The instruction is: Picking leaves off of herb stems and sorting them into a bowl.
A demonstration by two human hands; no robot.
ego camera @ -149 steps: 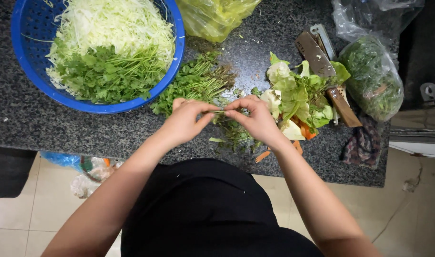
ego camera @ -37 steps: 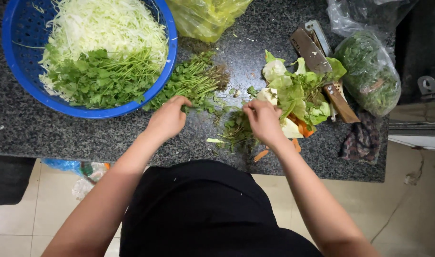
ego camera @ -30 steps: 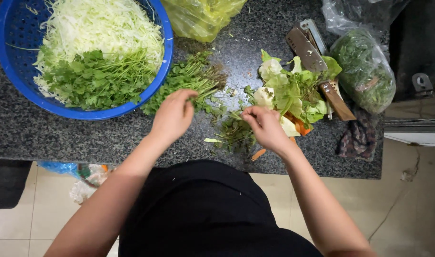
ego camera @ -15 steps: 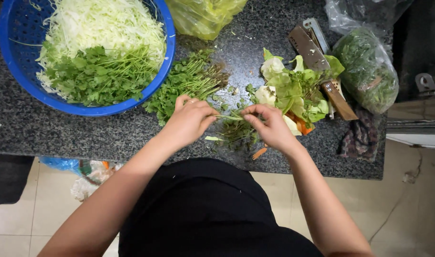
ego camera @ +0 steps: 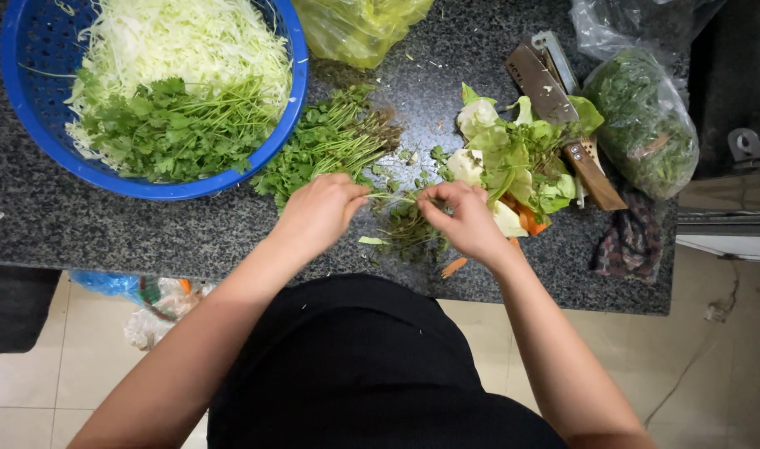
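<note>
Green herb sprig (ego camera: 394, 198) is pinched between left hand (ego camera: 319, 212) and right hand (ego camera: 465, 220), above the trimmings (ego camera: 407, 233) on the counter (ego camera: 105, 229). Stems are best pulled cleanly; the bunch (ego camera: 326, 150) lies just beyond.

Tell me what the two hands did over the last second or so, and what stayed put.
The left hand came back from the loose pile of green herb sprigs toward the middle; the right hand moved in to meet it. Both now pinch one thin green herb stem between them. The round blue plastic basket, the brown-handled cleaver and the heap of pale green vegetable scraps stayed where they were.
</note>
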